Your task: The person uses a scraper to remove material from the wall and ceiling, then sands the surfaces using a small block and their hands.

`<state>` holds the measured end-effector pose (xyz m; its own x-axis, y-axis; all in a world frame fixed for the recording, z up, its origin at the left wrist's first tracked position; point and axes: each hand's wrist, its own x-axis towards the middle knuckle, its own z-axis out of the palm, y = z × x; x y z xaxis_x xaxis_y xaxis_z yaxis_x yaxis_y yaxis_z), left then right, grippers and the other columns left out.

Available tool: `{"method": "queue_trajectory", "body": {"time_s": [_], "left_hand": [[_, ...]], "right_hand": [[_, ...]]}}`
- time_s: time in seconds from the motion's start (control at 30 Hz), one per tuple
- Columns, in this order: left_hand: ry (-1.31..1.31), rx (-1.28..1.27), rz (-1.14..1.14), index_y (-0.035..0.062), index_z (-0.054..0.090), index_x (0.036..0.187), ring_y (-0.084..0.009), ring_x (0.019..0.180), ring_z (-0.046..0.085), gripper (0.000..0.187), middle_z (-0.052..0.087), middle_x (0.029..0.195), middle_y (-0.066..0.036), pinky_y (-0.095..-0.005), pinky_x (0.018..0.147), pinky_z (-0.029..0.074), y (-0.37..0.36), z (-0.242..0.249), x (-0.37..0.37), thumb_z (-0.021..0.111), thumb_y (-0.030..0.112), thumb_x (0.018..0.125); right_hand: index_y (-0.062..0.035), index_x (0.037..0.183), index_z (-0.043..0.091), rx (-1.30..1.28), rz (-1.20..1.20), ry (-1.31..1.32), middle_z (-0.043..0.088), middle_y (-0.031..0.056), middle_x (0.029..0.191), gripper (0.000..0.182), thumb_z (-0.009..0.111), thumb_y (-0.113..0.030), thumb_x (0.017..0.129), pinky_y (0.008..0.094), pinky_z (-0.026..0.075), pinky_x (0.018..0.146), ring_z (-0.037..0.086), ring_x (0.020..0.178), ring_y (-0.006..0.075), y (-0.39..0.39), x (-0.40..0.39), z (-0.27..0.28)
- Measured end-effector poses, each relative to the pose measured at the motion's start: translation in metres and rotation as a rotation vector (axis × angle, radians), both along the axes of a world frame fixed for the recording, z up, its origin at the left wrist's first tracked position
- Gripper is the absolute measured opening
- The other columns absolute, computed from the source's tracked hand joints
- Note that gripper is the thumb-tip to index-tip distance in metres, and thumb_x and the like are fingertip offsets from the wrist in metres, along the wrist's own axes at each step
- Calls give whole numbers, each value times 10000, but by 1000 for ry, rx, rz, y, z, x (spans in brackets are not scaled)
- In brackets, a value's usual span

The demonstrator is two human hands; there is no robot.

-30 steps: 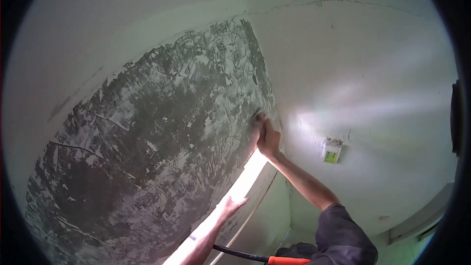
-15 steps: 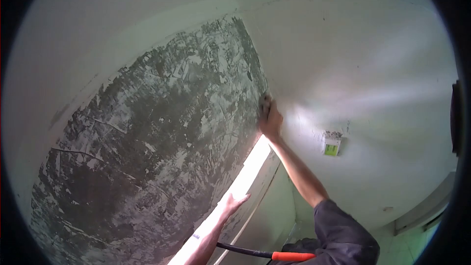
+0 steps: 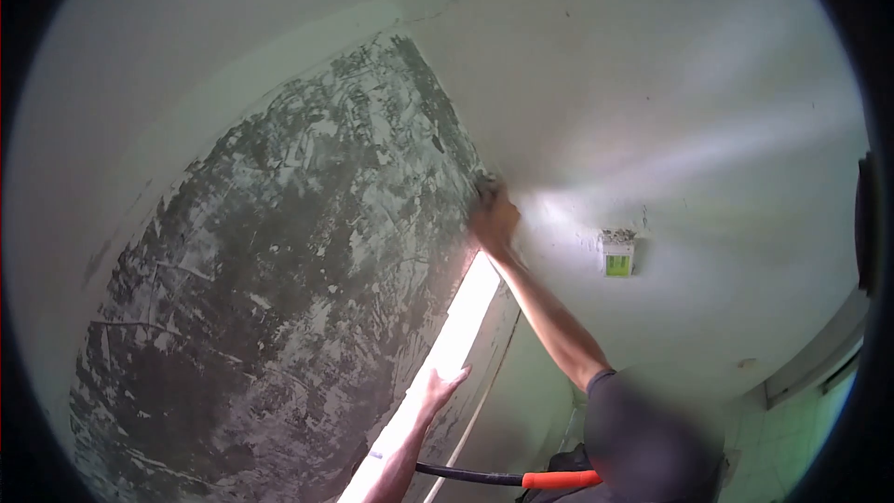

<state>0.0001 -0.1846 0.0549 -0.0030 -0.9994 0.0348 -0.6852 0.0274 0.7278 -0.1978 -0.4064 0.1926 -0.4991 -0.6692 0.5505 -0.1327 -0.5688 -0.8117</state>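
My left hand [image 3: 443,389] is closed around a long, glowing white light bar [image 3: 466,317], its thumb showing on the right side. The bar slants up toward the corner where two surfaces meet, and its glare hides some of the fingers. My right hand [image 3: 495,222] is at that corner, beyond the bar's upper end. Its fingers are bent and smeared by motion, around or against a small dark grey thing that I cannot make out. Beside it spreads a dark grey surface [image 3: 279,261], mottled with white scrapes and patches.
On the smooth white surface to the right is a small box with a yellow-green face [image 3: 617,265], rough plaster above it. A black rod or hose with an orange sleeve [image 3: 562,480] lies low, near my dark sleeve. A doorway or window frame [image 3: 819,354] is at lower right.
The view has turned slightly, so the mottled surface and the small box sit farther left. My right hand stays at the corner and looks more blurred. My left hand still grips the light bar.
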Motion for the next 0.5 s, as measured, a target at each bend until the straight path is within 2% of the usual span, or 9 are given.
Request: {"method": "queue_trajectory", "body": {"time_s": [0.07, 0.17, 0.2, 0.27, 0.33, 0.4, 0.43, 0.47, 0.5], "left_hand": [[38, 53, 3, -82, 629, 995, -218, 804, 622, 555, 665, 865, -135, -352, 752, 515, 4, 0, -2, 744, 416, 778], [98, 4, 1, -78, 630, 991, -211, 809, 617, 551, 660, 857, -131, -346, 751, 512, 10, 22, -12, 748, 416, 779], [96, 28, -11, -73, 640, 1002, -187, 810, 624, 529, 676, 877, -121, -340, 745, 510, 10, 21, -11, 742, 400, 790], [86, 46, -34, -68, 650, 1013, -163, 811, 630, 507, 692, 896, -110, -334, 738, 508, 11, 19, -11, 735, 385, 801], [36, -51, -24, -69, 650, 1014, -157, 820, 624, 490, 691, 901, -103, -326, 741, 507, 9, 20, -12, 737, 366, 807], [47, -45, -35, -74, 648, 1011, -154, 827, 621, 466, 689, 903, -100, -318, 749, 507, 9, 19, -13, 738, 339, 814], [73, -25, -41, -76, 646, 1011, -156, 828, 622, 456, 688, 904, -101, -316, 753, 507, 9, 18, -12, 739, 326, 816], [99, -6, -47, -78, 644, 1012, -157, 830, 622, 447, 687, 905, -101, -315, 756, 508, 9, 18, -12, 740, 313, 818], [90, -6, -49, -78, 644, 1012, -157, 830, 622, 447, 687, 905, -101, -315, 756, 508, 9, 20, -13, 740, 313, 818]], "right_hand": [[-78, 1077, 541, 216, -89, 100, 696, 116, 945, 196, 517, -172, 906, 445, 516, 729, 667, 828, 338, 14, 2, 57], [-79, 1049, 544, 69, -80, 109, 695, 122, 910, 190, 529, -194, 899, 448, 516, 706, 669, 810, 338, 10, 6, 81], [-79, 1049, 544, 70, -82, 103, 695, 122, 910, 190, 529, -194, 899, 448, 516, 706, 669, 810, 338, 11, 3, 67], [-82, 1025, 551, 42, 166, 105, 687, 152, 884, 165, 504, -184, 905, 447, 516, 669, 672, 787, 335, 17, -10, 0], [-73, 986, 557, -188, 120, 120, 666, 159, 765, 181, 503, -231, 918, 432, 510, 612, 670, 707, 318, 20, -20, -55], [-46, 951, 585, 41, 56, 215, 702, 155, 787, 136, 465, -95, 912, 365, 536, 599, 703, 677, 254, 41, -47, -57], [-67, 1121, 569, 226, 208, 290, 672, 147, 689, 269, 447, -101, 883, 378, 534, 587, 671, 598, 268, 42, -60, -47], [-67, 1121, 569, 226, 208, 279, 672, 147, 689, 269, 447, -101, 883, 378, 534, 587, 671, 598, 268, 47, -63, -29], [-91, 1242, 499, 239, 198, 405, 654, 140, 654, 389, 442, -103, 857, 387, 531, 579, 648, 565, 274, 51, -63, -9]]}}
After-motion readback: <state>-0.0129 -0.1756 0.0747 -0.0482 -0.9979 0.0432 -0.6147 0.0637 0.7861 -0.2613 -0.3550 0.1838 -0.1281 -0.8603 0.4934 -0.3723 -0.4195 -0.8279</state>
